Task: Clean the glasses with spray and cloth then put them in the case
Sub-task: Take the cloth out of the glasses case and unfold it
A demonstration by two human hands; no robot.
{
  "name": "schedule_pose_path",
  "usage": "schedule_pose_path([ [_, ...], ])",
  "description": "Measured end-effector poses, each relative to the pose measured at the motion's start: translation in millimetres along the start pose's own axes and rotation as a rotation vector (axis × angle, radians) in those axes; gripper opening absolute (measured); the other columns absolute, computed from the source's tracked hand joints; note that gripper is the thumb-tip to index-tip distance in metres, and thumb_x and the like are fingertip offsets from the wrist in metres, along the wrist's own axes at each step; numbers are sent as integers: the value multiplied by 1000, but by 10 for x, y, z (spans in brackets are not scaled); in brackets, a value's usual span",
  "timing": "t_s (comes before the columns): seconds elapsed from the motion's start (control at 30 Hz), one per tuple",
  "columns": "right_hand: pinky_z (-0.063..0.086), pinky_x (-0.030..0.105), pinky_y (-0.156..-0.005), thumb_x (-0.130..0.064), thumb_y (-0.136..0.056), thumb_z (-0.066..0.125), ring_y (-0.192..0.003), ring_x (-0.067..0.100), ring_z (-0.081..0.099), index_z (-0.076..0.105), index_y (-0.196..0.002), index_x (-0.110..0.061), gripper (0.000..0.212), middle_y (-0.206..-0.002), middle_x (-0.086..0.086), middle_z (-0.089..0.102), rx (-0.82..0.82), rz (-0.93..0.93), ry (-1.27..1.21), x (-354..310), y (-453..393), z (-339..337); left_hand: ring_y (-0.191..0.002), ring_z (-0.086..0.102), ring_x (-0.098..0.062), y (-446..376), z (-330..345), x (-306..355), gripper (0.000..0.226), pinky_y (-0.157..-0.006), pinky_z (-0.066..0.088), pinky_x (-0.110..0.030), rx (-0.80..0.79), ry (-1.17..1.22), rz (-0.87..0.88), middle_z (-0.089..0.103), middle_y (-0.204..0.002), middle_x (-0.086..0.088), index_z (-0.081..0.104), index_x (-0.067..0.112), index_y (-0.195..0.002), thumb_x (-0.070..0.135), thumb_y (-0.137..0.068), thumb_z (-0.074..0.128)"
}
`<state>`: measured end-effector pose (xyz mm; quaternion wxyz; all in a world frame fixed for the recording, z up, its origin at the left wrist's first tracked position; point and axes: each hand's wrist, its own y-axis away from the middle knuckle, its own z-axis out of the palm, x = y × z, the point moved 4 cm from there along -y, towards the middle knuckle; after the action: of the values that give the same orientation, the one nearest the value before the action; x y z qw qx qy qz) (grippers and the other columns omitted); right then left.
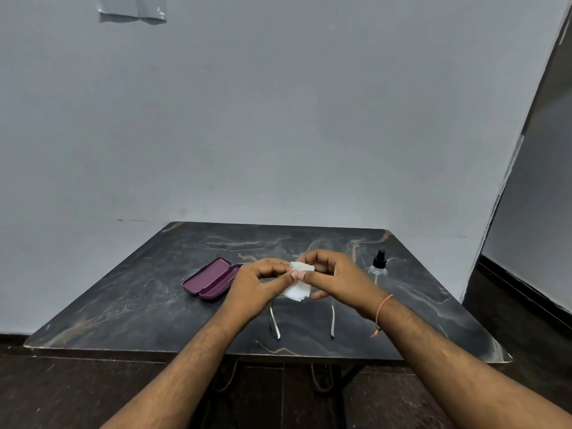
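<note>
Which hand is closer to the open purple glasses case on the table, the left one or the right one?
Left. The left hand is just beside the open purple glasses case, overlapping its right end in this view. The right hand is farther right, beyond the white cloth both hands pinch.

I see a purple case [208, 283], a white cloth [297, 289], a black-capped clear bottle [378, 266], and a dark marbled table [139, 301] veined in tan.

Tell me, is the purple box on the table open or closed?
Open. The purple hard glasses case lies on the dark marble table with its lid folded back flat.
</note>
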<state>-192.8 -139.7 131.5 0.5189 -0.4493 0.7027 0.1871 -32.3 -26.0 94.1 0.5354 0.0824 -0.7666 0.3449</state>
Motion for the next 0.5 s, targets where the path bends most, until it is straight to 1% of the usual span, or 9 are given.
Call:
schedule_pose_path([
  [0.07,67,49,-87,-23,-95,80,-104,23,79,72,-121,-18,27,-107,7,82,11,20,-95,20,2,23,-101,77,-1,6,5,-7,7,-89,56,-14,23,36,-1,83,-106,10,89,16,-96,16,-90,88],
  [0.13,68,45,-84,-20,-94,81,-102,24,80,72,-121,-15,29,-106,8,83,25,31,-158,32,11,34,-98,78,-4,16,13,0,8,-87,58,-16,42,54,5,84,-104,6,89,14,-98,14,-90,88],
  [0.2,68,41,-78,-15,-94,80,-101,25,80,71,-121,-11,29,-105,10,83,43,42,-205,37,24,35,-91,78,-3,31,30,15,7,-82,58,-16,60,80,2,85,-99,5,89,12,-97,12,-91,87],
  [0.23,68,41,-78,-12,-94,80,-101,27,80,71,-121,-10,28,-105,12,83,49,49,-229,46,29,35,-88,78,-3,42,40,22,6,-79,57,-16,69,95,-4,85,-96,5,89,12,-97,12,-91,86],
  [0.3,68,47,-80,-8,-94,79,-100,31,81,71,-121,-9,28,-103,15,82,52,62,-255,75,30,37,-83,77,-4,55,58,25,5,-76,57,-17,92,113,-13,85,-91,4,89,13,-95,14,-92,86],
  [0.4,66,56,-87,-4,-94,79,-97,34,80,71,-121,-8,29,-101,18,82,42,75,-273,121,38,46,-85,79,-9,48,66,0,5,-78,60,-27,125,126,-37,85,-90,3,89,17,-95,20,-91,87],
  [0.5,65,58,-89,-3,-93,80,-97,35,80,72,-120,-7,29,-103,20,81,36,74,-300,140,57,45,-85,80,-11,46,87,1,5,-78,63,-32,129,133,-59,85,-89,3,88,17,-94,20,-91,87],
])
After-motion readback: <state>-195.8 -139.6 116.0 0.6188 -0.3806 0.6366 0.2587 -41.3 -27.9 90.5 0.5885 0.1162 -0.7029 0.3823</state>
